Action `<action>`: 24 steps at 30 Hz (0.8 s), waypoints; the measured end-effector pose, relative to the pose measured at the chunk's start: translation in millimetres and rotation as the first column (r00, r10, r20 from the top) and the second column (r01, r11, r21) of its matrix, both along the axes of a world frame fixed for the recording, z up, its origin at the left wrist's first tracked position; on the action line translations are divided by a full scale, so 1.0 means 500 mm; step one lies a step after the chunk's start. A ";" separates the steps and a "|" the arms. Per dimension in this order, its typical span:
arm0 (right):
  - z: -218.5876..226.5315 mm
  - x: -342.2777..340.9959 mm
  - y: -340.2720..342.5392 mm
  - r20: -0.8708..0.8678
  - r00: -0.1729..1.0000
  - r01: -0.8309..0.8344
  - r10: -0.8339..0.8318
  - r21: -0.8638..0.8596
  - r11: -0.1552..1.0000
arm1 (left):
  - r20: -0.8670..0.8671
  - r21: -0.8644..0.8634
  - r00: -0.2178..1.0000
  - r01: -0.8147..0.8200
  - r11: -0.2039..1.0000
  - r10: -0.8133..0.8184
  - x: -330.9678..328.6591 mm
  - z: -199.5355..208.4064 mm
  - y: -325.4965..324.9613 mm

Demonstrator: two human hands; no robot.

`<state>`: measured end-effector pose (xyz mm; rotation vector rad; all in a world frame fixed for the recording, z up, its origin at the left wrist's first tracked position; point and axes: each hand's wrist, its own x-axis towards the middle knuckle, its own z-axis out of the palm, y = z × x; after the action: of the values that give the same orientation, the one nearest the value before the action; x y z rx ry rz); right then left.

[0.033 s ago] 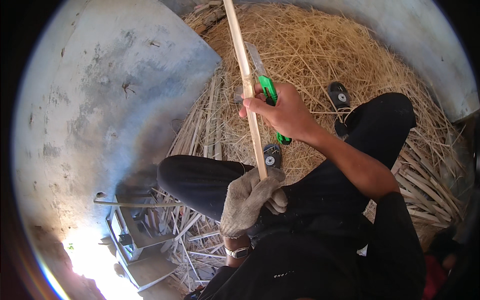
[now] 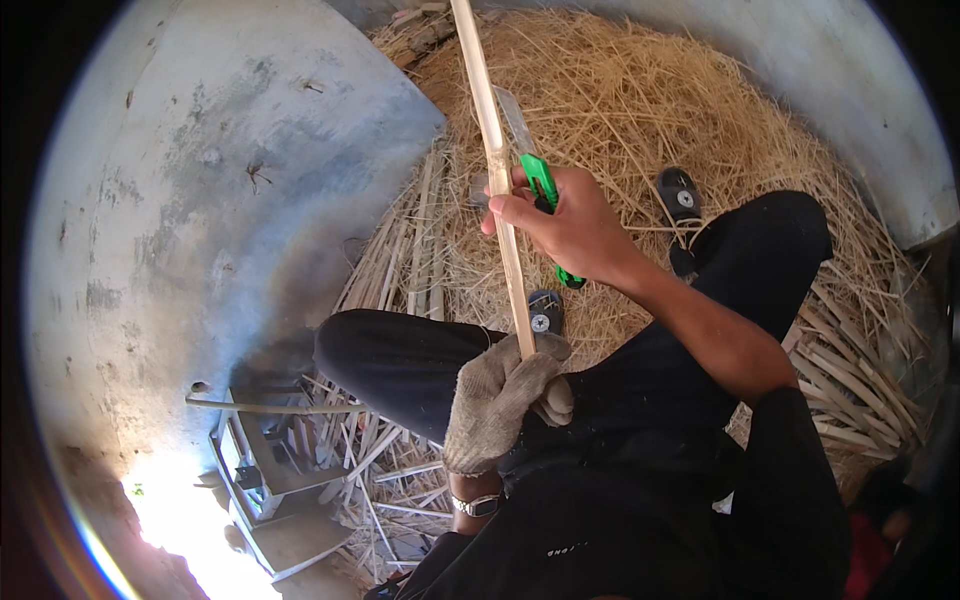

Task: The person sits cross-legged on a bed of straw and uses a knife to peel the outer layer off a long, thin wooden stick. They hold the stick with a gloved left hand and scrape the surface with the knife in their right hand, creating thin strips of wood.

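A long pale bamboo strip (image 2: 480, 90) runs slantwise from the top edge down to my lap, with a node partway along it. My left hand (image 2: 500, 405), in a knitted work glove, is closed round its lower end. Bare, my right hand (image 2: 578, 225) holds a green utility knife (image 2: 540, 180) with its long blade (image 2: 514, 120) extended up beside the strip. The thumb and fingers of that hand also pinch the strip just below the node. A small clear piece, which I cannot make out, shows by the fingertips.
A large heap of straw-like shavings (image 2: 640, 90) covers the floor ahead. Split strips lie in bundles at left (image 2: 395, 260) and right (image 2: 850, 375). A grey wall (image 2: 200, 180) rises at left. A boxy frame (image 2: 275, 480) stands lower left. Dark sandals (image 2: 678, 192) are near my legs.
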<state>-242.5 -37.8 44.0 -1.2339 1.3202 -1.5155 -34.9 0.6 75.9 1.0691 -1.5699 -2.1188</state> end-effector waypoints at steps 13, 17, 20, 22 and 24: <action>0.011 0.069 0.040 -0.252 0.949 -0.265 0.190 -0.308 0.914 | -0.171 0.026 0.974 -0.147 0.989 0.150 0.022 0.040 -0.006; 0.006 0.071 0.039 -0.216 0.948 -0.264 0.235 -0.116 0.958 | -0.195 0.025 0.973 -0.122 0.992 0.124 0.023 0.004 -0.016; 0.003 0.084 0.036 -0.118 0.967 -0.238 0.227 -0.093 0.967 | -0.153 -0.003 0.976 -0.155 0.988 0.153 0.015 0.008 -0.019; 0.004 0.077 0.031 -0.206 0.942 -0.273 0.264 -0.017 0.962 | -0.165 0.019 0.972 -0.164 0.986 0.165 0.017 -0.002 -0.019; 0.015 0.061 0.026 -0.377 0.858 -0.326 0.349 0.126 0.937 | -0.203 0.060 0.964 -0.166 0.984 0.174 0.024 -0.011 -0.024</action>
<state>-212.2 -24.7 51.6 -1.6963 1.2954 -1.0033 -22.8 -11.4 70.2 0.9252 -1.2954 -2.0797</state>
